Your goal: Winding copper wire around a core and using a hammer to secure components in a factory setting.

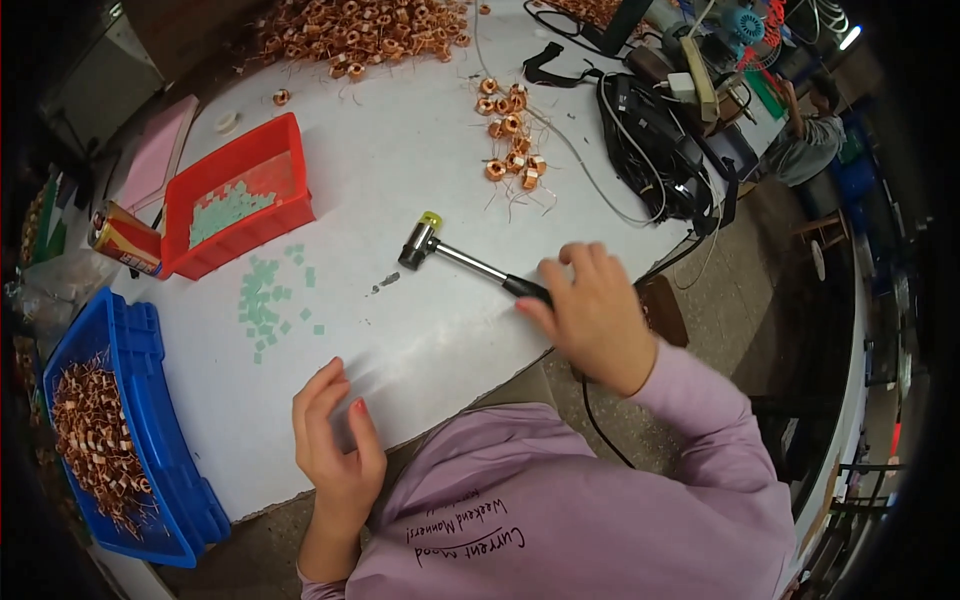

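A small two-faced mallet (467,261) with a yellow face, a black face and a black grip lies on the white table. My right hand (600,315) is over the end of its grip, thumb and forefinger apart on either side; the handle's end is hidden under the hand. By the table's near edge, my left hand (340,440) is empty, its fingers loosely curved and the thumb apart. Beyond it, small pale green squares (262,300) lie scattered. More fill part of a red bin (240,250). Several copper wire coils (515,130) lie loose farther back.
At the left stands a blue crate (150,360) of copper coils, with a drink can (125,238) beside the red bin. A large coil heap (370,35) covers the back. A black bag (650,150) and cables crowd the right. Another person (810,140) sits far right.
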The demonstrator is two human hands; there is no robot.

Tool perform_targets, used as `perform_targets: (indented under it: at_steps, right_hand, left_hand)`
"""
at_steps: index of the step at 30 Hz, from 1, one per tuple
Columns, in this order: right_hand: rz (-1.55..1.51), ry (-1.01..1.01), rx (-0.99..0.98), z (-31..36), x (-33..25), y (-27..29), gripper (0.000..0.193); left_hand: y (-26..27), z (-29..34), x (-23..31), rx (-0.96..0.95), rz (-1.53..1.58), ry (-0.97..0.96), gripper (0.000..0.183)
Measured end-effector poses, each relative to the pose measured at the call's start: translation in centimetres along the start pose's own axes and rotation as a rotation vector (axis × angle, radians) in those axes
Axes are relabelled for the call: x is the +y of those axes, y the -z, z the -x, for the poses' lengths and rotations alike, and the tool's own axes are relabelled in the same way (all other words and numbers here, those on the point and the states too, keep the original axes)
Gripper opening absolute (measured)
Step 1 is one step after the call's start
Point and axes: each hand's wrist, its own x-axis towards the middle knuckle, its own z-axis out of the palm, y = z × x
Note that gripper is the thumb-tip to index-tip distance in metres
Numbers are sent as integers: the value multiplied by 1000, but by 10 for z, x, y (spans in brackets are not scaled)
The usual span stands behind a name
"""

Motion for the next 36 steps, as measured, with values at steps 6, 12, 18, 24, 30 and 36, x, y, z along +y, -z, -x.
perform_targets:
  at_steps: [6,12,18,24,30,36]
  right_hand:
    - [-114,4,46,-69,28,-5,17]
    - [-222,-13,-117,-124,42,-39,13]
    - [-286,-210,-463,-144,31,-24,14]
    - [-555,-172,-516,-123,38,-14,14]
    - [-805,-146,-245,-106,53,-30,16]
    - [-660,-150,-352,-105,55,-25,19]
  left_hand:
    - [-15,6,-5,34,98,-24,22]
    - [-15,12,-11,30,130,-9,21]
    - [-11,13,-16,33,180,-1,20]
    - [-12,14,-18,17,212,-13,18]
    - [-14,15,-18,9,209,-30,17]
    - [-13,16,-17,1,175,-42,16]
